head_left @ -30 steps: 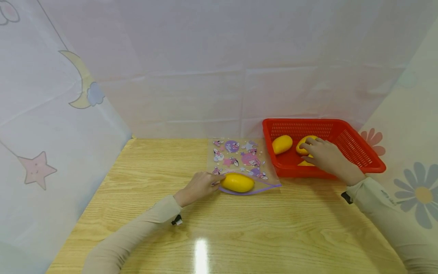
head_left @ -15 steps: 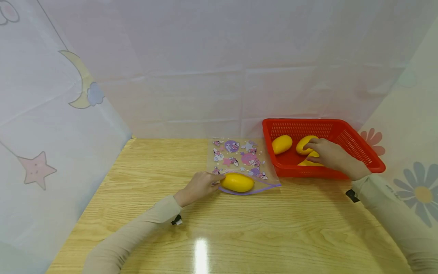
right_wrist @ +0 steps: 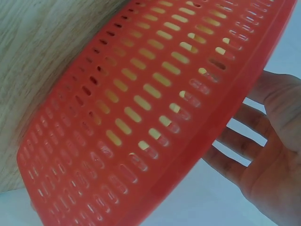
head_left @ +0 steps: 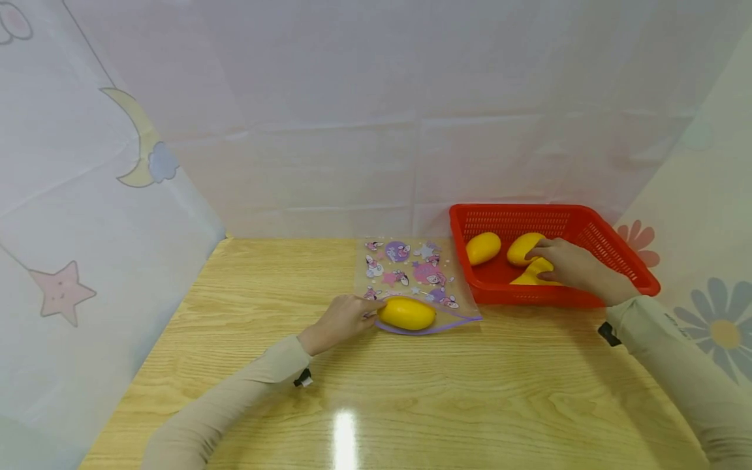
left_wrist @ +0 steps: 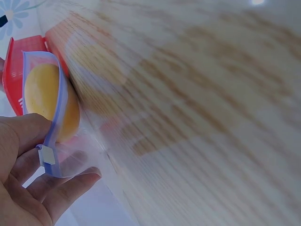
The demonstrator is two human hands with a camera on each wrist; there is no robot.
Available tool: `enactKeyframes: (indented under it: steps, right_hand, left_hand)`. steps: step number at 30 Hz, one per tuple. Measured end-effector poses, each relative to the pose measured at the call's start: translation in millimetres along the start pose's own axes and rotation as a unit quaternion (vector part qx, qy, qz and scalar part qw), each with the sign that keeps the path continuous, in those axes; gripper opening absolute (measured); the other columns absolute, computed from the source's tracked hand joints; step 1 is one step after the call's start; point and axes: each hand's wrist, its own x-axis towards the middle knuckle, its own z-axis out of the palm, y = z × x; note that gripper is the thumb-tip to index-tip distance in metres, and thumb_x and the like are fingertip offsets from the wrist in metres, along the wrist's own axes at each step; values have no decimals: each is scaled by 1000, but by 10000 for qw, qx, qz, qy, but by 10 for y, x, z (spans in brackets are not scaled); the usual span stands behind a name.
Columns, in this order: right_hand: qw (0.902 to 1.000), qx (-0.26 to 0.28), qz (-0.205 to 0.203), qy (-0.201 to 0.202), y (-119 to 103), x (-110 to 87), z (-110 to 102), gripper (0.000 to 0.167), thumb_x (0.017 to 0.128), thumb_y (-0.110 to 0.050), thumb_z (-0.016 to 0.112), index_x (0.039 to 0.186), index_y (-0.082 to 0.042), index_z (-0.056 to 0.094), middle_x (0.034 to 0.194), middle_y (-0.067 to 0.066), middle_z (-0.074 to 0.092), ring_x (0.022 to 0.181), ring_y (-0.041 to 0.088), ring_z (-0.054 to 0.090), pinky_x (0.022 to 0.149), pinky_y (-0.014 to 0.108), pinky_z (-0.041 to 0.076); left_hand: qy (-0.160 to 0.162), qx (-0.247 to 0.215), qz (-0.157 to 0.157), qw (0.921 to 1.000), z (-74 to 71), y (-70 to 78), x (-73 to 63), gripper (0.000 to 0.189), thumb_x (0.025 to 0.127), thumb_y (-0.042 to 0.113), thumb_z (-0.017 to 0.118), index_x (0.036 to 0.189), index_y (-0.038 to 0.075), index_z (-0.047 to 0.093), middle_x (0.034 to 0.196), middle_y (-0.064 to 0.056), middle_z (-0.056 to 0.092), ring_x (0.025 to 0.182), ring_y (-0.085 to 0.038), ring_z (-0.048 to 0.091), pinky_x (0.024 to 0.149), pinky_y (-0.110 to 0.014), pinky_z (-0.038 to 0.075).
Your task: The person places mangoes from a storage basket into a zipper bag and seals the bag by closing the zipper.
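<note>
My left hand [head_left: 343,318] pinches the left side of the opening of a clear zip bag [head_left: 405,261] printed with pink and purple figures. A yellow mango [head_left: 408,313] lies just inside the mouth; the left wrist view shows the purple zip strip with a white slider [left_wrist: 47,155] by my fingers. My right hand [head_left: 572,264] reaches over the front mango [head_left: 533,273] in the red basket [head_left: 511,295], thumb and fingers spread about it. In the right wrist view, the basket wall hides the fingertips, so firm contact cannot be seen.
Two more mangoes lie in the basket, one at its left side [head_left: 484,249] and one in the middle [head_left: 525,249]. The basket stands right of the bag, near the back wall sheet [head_left: 329,176]. Wooden tabletop [head_left: 411,398] extends in front.
My right hand has shifted slightly right and lower, from above the middle mango to the front one, which shows more now. My left hand and the bag have stayed put.
</note>
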Motion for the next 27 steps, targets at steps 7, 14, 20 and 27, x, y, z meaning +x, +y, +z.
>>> enactKeyframes:
  steps: [7,14,20,27]
  right_hand:
    - [9998,61,110,-144,63,-23,-8,43,74,-3,85,113,2,70,113,22,64,103,44,60,86,58,50]
    - [9987,249,224,-378,124,-20,22,42,75,-1,84,114,0,70,118,24,63,107,46,58,89,61,48]
    - [9979,391,256,-446,166,-34,31,42,74,0,84,114,1,70,117,25,62,107,47,58,89,62,47]
    - [9974,484,304,-441,221,-34,52,41,74,-1,84,113,1,70,118,26,62,107,46,57,90,61,47]
  left_hand:
    - [40,-62,52,10000,-8,-3,-2,31,88,6,74,119,2,71,96,-9,75,43,2,25,40,-14,25]
    - [17,-107,36,9999,-13,-3,-5,31,88,6,73,119,2,71,94,-9,75,42,2,23,40,-14,24]
    - [-28,-125,17,9999,3,-15,-9,31,89,6,73,120,3,71,96,-8,75,42,2,23,40,-13,24]
    - [-20,-180,7,9998,5,-24,-9,31,89,6,72,120,3,71,97,-8,75,42,1,23,40,-13,25]
